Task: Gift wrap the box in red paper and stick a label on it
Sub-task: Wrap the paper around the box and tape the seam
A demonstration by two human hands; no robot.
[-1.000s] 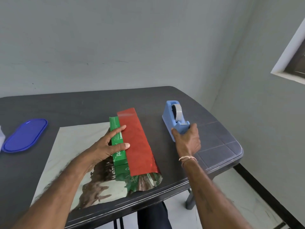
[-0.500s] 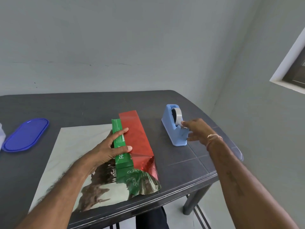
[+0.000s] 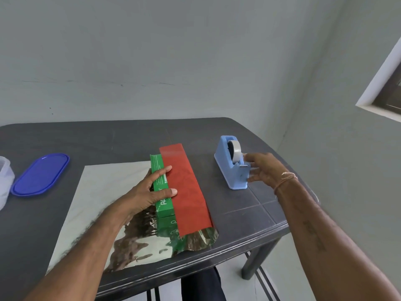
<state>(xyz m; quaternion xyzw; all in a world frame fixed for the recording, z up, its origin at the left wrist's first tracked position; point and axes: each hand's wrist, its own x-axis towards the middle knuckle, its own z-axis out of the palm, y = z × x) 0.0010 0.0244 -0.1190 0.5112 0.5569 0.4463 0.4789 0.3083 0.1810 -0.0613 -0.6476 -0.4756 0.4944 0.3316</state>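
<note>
Now we need tape. Our left hand (image 3: 149, 190) lies on the green box (image 3: 165, 205) in the middle of the bench (image 3: 108, 137), and its straight fingers (image 3: 165, 170) press at the red paper (image 3: 186, 187) edge. Our right hand (image 3: 264, 168) is open, with loose fingers at the tape dispenser (image 3: 232, 170). We should pinch the tape end, pull out a short bit and tear it on the teeth. White letters on the box are half hidden, so we cannot read them.

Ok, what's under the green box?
The wrapping paper, silver side up, lies under the green box. Its red flap covers the box's right part, hiding it. The left hand presses the flap's edge.
</note>
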